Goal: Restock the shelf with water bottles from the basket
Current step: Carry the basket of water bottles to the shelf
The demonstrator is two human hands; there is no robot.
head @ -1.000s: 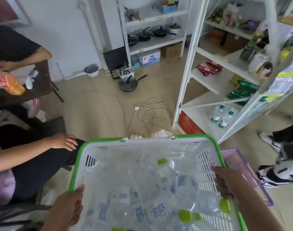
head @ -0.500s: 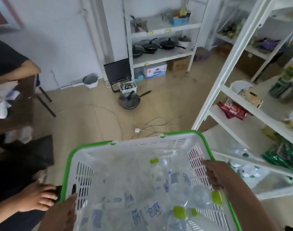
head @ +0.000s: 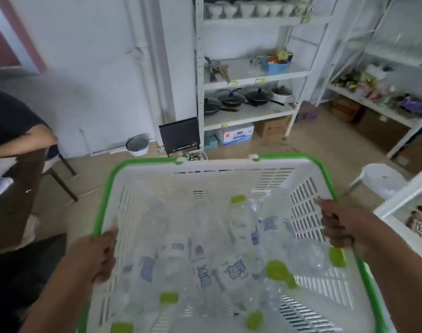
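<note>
A white plastic basket [head: 229,174] with a green rim fills the lower middle of the view, held up in front of me. Several clear water bottles [head: 241,227] with lime-green caps and blue-printed labels lie loose inside it. My left hand [head: 94,255] grips the basket's left rim. My right hand [head: 342,224] grips the right rim. A white shelf unit [head: 402,200] shows only a corner post and a shelf edge at the right, close to the basket.
A white rack [head: 248,114] with pans and boxes stands against the far wall. A second rack [head: 373,102] with packets runs along the right. A white stool [head: 383,179] sits beside the basket. A seated person's arm [head: 22,138] and a brown table [head: 15,188] are at the left.
The view has tilted up and swung left, so the right shelf has slid nearly out of frame. The basket sits higher and nearer. Both hands keep their hold on its rims.
</note>
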